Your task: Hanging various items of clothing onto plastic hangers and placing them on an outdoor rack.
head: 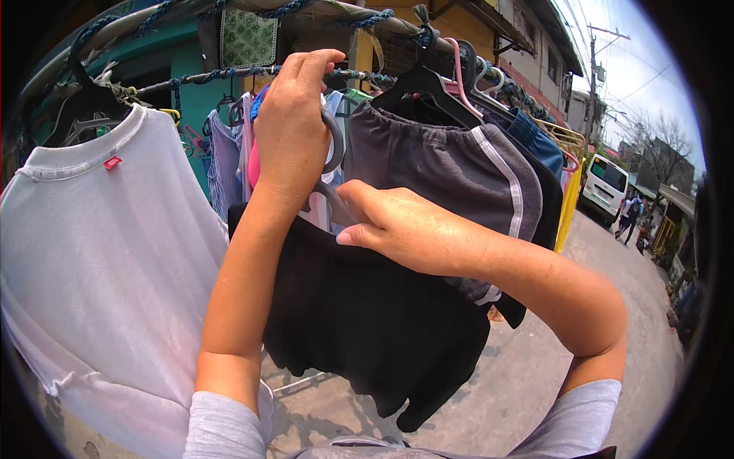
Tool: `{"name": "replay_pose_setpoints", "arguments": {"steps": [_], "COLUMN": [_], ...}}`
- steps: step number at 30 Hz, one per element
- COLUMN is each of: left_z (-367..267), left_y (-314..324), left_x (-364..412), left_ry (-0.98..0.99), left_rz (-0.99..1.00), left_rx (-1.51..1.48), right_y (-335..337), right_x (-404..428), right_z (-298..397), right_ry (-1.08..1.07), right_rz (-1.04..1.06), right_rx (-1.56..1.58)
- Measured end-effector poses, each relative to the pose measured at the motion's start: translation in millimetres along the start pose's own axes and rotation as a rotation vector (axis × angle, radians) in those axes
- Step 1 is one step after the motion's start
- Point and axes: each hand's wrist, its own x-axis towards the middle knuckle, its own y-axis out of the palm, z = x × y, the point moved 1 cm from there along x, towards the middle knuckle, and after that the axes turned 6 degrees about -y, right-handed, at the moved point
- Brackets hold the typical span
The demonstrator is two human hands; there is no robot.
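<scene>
A grey plastic hanger point(337, 209) carries a black garment point(367, 310), which hangs from it in front of me. My right hand point(401, 226) grips the hanger's shoulder between thumb and fingers. Above it, my left hand point(298, 115) is raised at the hanger's hook point(335, 140), its fingers bent to the right; the palm side is hidden, so its grip on the hook is unclear. To the left hangs a white shirt point(109, 229) with a small red tag. On the right, dark grey shorts point(436, 166) with a white side stripe hang from a black hanger point(421, 86).
A rope-wrapped metal rail point(321, 10) crosses the top, with a second rail point(200, 79) behind it. More clothes point(225, 158) hang beyond. To the right run a paved street point(619, 298), a parked white van point(603, 186) and people point(632, 212) farther off.
</scene>
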Motion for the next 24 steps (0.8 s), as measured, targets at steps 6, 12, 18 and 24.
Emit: {"name": "replay_pose_setpoints", "arguments": {"steps": [6,12,18,24], "left_z": [-22,-37,-79,-117], "left_y": [-16,-95,-140,-157], "left_x": [12,-45,-119,-185], "left_ry": [0.107,0.131,-0.082,-0.21], "left_rz": [-0.067,-0.175,-0.202,-0.047], "left_rx": [0.083,-0.132,-0.328,-0.094], "right_y": [-23,-107,-151,-120], "right_x": [3,10,42,77], "right_z": [-30,-42,-57,-74], "right_ry": [0.024,0.125,0.099,0.264], "right_rz": [-0.318,-0.564,-0.624,-0.319], "right_rx": [-0.293,-0.478,-0.487,-0.697]}}
